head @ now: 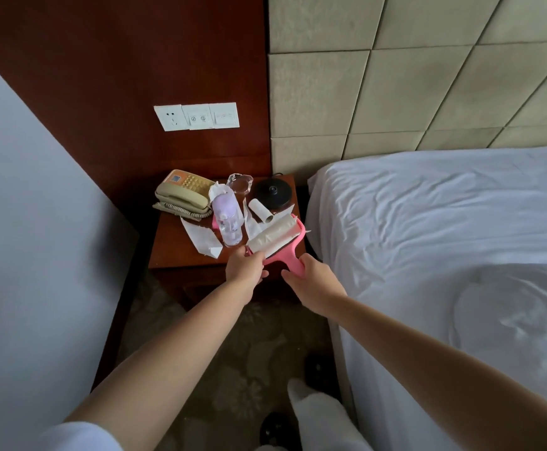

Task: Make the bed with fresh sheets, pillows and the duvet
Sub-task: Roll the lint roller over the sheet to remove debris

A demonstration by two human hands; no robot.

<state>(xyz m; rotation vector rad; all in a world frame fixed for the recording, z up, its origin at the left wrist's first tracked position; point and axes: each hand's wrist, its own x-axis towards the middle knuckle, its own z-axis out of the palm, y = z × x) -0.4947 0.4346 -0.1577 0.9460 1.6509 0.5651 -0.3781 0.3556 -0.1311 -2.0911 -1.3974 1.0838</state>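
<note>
A dark wooden nightstand [181, 255] holds a beige corded telephone [182, 195], a clear glass ashtray [240, 183], a round black kettle base [272, 192], a lilac-capped clear bottle [228, 219] and torn white paper strips [202, 239].

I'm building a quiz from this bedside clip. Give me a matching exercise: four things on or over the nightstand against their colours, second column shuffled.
Things:
1. telephone
2. kettle base
3. lint roller frame
4. ashtray

Colours:
A. pink
B. clear glass
C. beige
D. black

Pairs: 1-C, 2-D, 3-A, 4-B. The right hand grips the roller's handle; the left hand holds the roll's end.
</note>
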